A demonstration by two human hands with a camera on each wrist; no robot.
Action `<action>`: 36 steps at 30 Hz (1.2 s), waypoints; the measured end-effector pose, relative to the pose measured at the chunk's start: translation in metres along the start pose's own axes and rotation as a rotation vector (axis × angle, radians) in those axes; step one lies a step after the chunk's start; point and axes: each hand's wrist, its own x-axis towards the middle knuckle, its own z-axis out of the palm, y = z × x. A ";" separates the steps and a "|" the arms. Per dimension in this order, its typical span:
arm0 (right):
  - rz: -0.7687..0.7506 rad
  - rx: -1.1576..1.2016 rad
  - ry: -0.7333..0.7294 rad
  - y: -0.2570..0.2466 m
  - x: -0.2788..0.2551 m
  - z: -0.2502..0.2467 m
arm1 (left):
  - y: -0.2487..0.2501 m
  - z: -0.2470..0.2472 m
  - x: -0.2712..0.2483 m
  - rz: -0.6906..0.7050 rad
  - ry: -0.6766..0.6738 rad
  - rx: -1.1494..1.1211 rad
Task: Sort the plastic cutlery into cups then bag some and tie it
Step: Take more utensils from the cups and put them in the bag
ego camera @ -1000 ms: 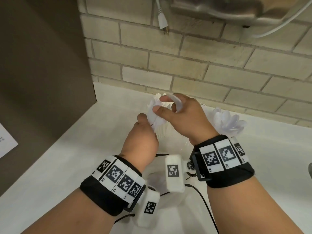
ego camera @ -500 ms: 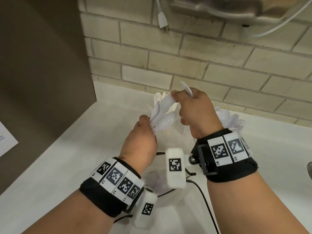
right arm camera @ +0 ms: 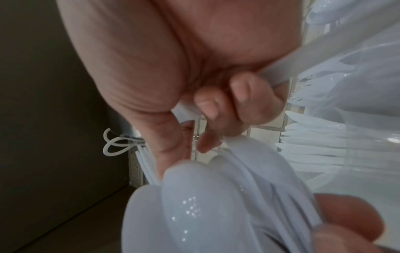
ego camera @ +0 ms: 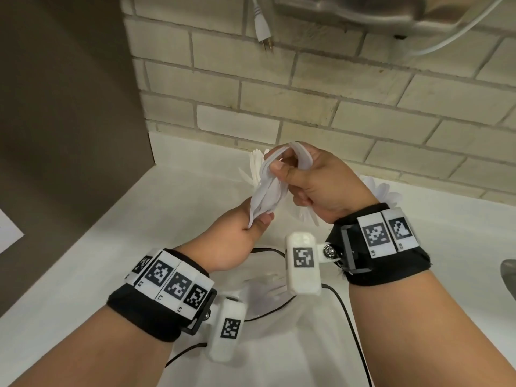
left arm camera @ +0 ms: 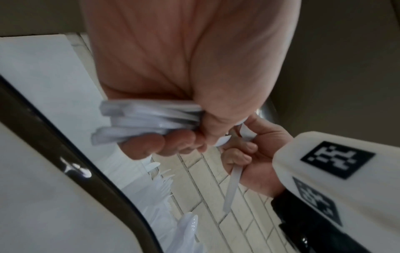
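A bundle of white plastic spoons stands nearly upright over the white counter, bowls up. My left hand grips it by the handles, which stick out below the curled fingers. My right hand pinches the top of the bundle with thumb and forefinger. It also holds a separate spoon curled in its fingers, whose handle hangs out below the palm. The right wrist view shows the glossy spoon bowls close up.
Behind the hands, white forks stand by the brick wall and a cluster of spoons further right. A clear cup of knives shows beside the right hand. A clear bag and black cables lie under the wrists. A brown panel bounds the left.
The left hand has turned the spoon bundle more upright and drawn it toward me. The right hand carried its single spoon up and now pinches the bundle's top.
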 end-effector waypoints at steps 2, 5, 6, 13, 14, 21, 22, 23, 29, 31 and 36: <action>-0.056 -0.035 0.035 0.000 0.001 0.000 | 0.001 0.000 0.000 0.013 -0.014 -0.024; -0.187 -0.052 0.162 0.000 0.003 0.001 | 0.002 -0.004 0.001 0.025 -0.038 -0.035; -0.215 -0.030 0.204 0.000 0.003 0.002 | 0.002 -0.006 0.002 0.027 -0.042 -0.050; -0.412 0.214 0.525 -0.025 0.000 -0.008 | -0.006 -0.009 -0.002 -0.054 -0.045 -0.122; -0.430 0.180 0.544 -0.027 0.000 -0.009 | -0.008 -0.007 -0.003 -0.069 -0.037 -0.152; -0.336 0.064 0.473 -0.011 -0.001 -0.001 | -0.003 -0.004 -0.002 -0.200 0.063 -0.521; -0.299 0.043 0.464 -0.007 0.001 0.000 | -0.001 -0.006 -0.001 -0.220 0.069 -0.570; -0.261 -0.011 0.445 -0.003 0.003 0.001 | 0.001 -0.007 -0.001 -0.229 0.070 -0.607; -0.161 -0.277 0.308 0.018 0.003 0.013 | 0.005 -0.007 0.002 -0.190 0.111 -0.527; -0.149 -0.361 0.308 0.019 0.004 0.015 | 0.003 -0.006 0.001 -0.199 0.132 -0.516; -0.121 -0.538 0.342 0.020 0.005 0.020 | 0.004 -0.002 0.001 -0.193 0.163 -0.517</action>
